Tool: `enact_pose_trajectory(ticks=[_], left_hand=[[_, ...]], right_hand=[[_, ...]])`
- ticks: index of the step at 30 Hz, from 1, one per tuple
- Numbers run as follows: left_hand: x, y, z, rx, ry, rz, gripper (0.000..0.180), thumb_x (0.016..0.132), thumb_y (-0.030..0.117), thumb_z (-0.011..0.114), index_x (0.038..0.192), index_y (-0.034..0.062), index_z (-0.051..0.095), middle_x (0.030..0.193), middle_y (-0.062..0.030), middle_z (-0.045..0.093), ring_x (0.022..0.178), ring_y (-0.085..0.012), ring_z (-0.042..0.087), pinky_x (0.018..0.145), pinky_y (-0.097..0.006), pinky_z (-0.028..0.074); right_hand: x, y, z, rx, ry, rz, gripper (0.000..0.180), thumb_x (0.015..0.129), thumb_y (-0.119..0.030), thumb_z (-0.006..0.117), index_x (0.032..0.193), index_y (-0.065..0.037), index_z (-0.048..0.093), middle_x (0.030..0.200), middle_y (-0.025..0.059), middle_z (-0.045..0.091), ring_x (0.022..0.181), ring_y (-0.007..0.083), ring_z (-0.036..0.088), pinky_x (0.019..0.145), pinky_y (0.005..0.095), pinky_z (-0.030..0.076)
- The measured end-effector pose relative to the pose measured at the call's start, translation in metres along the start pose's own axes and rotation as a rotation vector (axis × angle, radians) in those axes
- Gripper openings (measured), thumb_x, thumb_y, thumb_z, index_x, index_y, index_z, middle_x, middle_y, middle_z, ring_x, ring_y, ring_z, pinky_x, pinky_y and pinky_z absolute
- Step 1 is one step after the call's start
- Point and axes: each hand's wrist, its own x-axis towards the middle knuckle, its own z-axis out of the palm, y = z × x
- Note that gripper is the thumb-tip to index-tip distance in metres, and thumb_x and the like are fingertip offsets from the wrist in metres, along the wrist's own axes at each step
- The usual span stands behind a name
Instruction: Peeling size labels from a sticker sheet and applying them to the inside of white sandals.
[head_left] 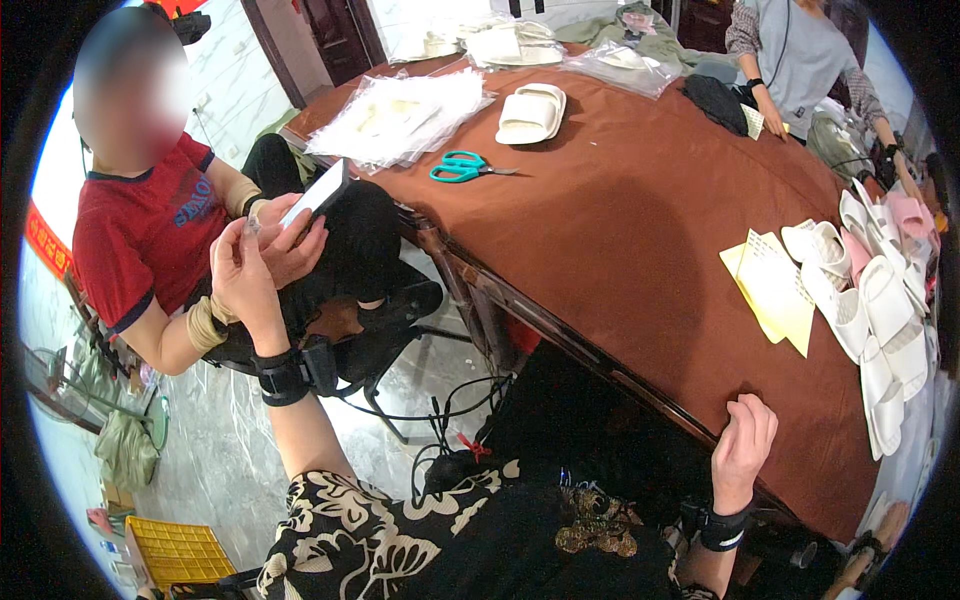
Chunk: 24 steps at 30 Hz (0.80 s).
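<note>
My left hand (246, 285) is raised at the left, beside a seated person in a red shirt. Its thumb and fingertips come together in a pinch, and a small pale bit shows at the tips, too small to name. Right behind it, that person's hand (295, 248) holds a phone (318, 192). At the near edge of the brown-covered table (600, 220) rests my right hand (743, 450), its fingers curled in together and nothing seen in them. Yellow paper sheets (770, 290) lie beyond it, with a row of white slippers (885, 310) to their right.
Teal-handled scissors (460, 167), a white slipper (531, 113) and a pile of clear plastic bags (395, 115) lie on the table's far part. Another person (810, 60) works at the far right. Cables (440, 425) and a yellow crate (180, 550) are on the floor.
</note>
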Motion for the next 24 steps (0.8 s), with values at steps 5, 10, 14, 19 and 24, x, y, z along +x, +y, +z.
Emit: enact_pose_trajectory(ticks=[5, 10, 14, 19, 24], left_hand=[[0.01, 0.005, -0.015, 0.319, 0.028, 0.169, 0.017, 0.089, 0.007, 0.064, 0.103, -0.0023, 0.065, 0.096, -0.0071, 0.066, 0.09, -0.0142, 0.062, 0.083, -0.027, 0.048], [0.009, 0.017, -0.018, 0.108, 0.039, 0.043, 0.016, 0.087, 0.007, 0.064, 0.1, -0.002, 0.065, 0.092, -0.0101, 0.068, 0.085, -0.0183, 0.062, 0.079, -0.031, 0.047], [-0.003, 0.004, -0.013, 0.338, -0.067, 0.037, 0.023, 0.091, 0.013, 0.06, 0.105, -0.0041, 0.065, 0.103, -0.0109, 0.067, 0.095, -0.0189, 0.061, 0.088, -0.031, 0.047], [-0.002, -0.016, -0.036, 0.165, -0.01, -0.011, 0.025, 0.095, 0.015, 0.055, 0.109, -0.0044, 0.063, 0.113, -0.0122, 0.065, 0.102, -0.0207, 0.06, 0.091, -0.032, 0.047], [-0.01, 0.015, -0.002, -0.202, 0.052, -0.194, 0.029, 0.1, 0.012, 0.045, 0.118, -0.0084, 0.053, 0.112, -0.0192, 0.061, 0.11, -0.0282, 0.058, 0.097, -0.04, 0.046]], right_hand=[[0.001, -0.002, -0.001, 0.026, -0.018, -0.008, 0.022, 0.076, 0.009, 0.058, 0.096, -0.001, 0.06, 0.104, 0.0146, 0.058, 0.097, 0.0333, 0.054, 0.087, 0.0416, 0.044], [-0.001, 0.0, -0.005, -0.004, 0.002, -0.001, 0.023, 0.074, 0.009, 0.058, 0.094, -0.001, 0.06, 0.103, 0.0146, 0.059, 0.097, 0.033, 0.054, 0.087, 0.0416, 0.044], [0.003, 0.001, -0.008, -0.052, 0.004, -0.014, 0.023, 0.072, 0.006, 0.059, 0.093, -0.003, 0.062, 0.102, 0.0131, 0.059, 0.096, 0.0321, 0.055, 0.086, 0.041, 0.044], [0.012, -0.003, -0.003, 0.121, -0.001, -0.005, 0.023, 0.072, 0.005, 0.061, 0.093, -0.005, 0.062, 0.102, 0.0119, 0.06, 0.093, 0.0313, 0.056, 0.084, 0.0397, 0.044], [0.009, -0.003, -0.038, 0.394, -0.029, 0.169, 0.019, 0.077, 0.006, 0.062, 0.094, -0.002, 0.063, 0.103, 0.0133, 0.062, 0.092, 0.031, 0.059, 0.081, 0.0371, 0.048]])
